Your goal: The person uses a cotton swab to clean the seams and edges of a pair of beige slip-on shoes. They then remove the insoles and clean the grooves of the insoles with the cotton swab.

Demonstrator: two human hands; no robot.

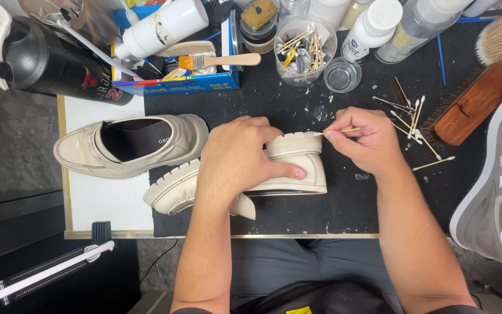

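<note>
Left hand (242, 157) grips cream shoe (286, 168) on its side, worktop (297, 104) front edge | right hand (367, 139) pinches cotton swab (335, 131) at sole | second shoe (132, 145) left

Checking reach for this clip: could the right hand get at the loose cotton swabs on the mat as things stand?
Probably yes. The loose cotton swabs lie just beside the right hand with bare mat between, but its fingers already pinch a swab.
</note>
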